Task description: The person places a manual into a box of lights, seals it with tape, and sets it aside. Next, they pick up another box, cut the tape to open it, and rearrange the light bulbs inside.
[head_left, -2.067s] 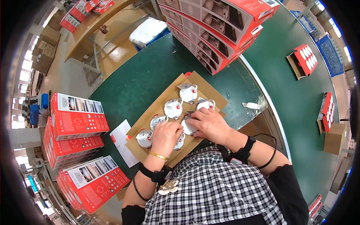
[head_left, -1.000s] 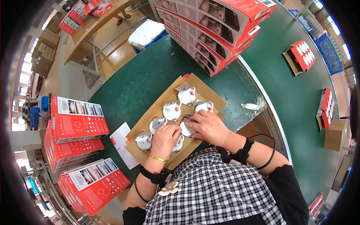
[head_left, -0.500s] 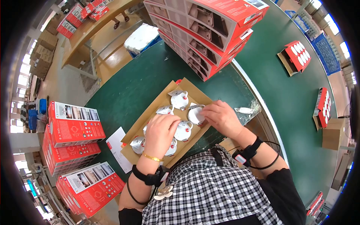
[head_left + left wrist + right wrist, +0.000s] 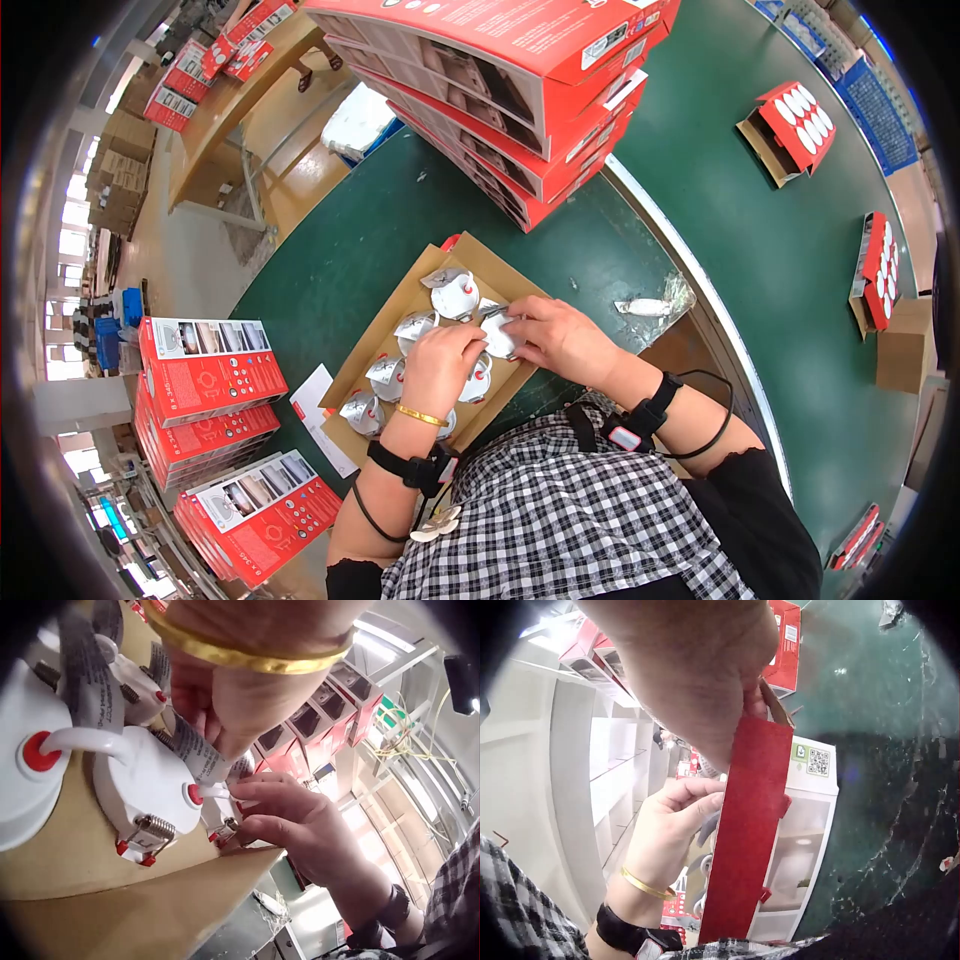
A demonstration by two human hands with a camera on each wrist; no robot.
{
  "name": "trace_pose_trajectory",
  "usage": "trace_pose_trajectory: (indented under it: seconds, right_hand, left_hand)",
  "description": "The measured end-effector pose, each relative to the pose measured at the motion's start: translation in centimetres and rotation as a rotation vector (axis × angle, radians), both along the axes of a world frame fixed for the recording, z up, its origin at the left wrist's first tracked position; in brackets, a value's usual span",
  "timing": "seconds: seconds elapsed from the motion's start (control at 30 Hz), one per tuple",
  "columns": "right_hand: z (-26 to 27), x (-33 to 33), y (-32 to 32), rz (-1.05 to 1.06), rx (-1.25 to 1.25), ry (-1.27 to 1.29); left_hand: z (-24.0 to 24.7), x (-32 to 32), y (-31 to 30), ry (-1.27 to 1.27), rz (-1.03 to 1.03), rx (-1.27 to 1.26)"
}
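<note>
Several white round downlights with spring clips, printed paper labels and white cables lie in an open cardboard box. My right hand grips the downlight at the box's right corner, with fingers and thumb on either side of it. From the opposite side my left hand reaches in. Its thumb and forefinger come together at that downlight's left edge; what lies between them is hidden. In the left wrist view, another downlight with a red cable grommet sits just below my left hand, its label close to the fingers.
Red printed cartons are piled at the left, and a taller carton stack stands behind the box. A paper sheet lies left of it. To the right are a small wrapped item and filled red boxes.
My right hand has gone from one downlight to the one at the right corner. My left hand has followed toward it. The head view has shifted, so the box appears lower and further left.
</note>
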State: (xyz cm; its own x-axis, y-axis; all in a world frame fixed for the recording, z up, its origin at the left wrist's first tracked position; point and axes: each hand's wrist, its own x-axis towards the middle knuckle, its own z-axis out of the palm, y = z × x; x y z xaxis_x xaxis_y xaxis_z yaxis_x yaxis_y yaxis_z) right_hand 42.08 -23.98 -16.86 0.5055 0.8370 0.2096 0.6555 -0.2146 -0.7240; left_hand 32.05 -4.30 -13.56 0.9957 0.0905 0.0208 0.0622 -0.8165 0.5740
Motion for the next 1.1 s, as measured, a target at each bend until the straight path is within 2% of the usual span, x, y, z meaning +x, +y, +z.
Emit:
trace_pose_trajectory:
  seconds: [0.1,0.37,1.1]
  right_hand:
    - [0.3,-0.2,0.0,0.009,0.0,0.02]
    - [0.4,-0.6,0.0,0.015,-0.068,0.008]
    - [0.7,-0.8,0.0,0.01,-0.097,0.026]
  left_hand:
    - [0.1,-0.2,-0.2,0.039,0.018,-0.021]
    - [-0.3,-0.5,-0.5,-0.065,0.017,-0.05]
    - [-1.0,-0.9,-0.2,-0.141,-0.025,-0.077]
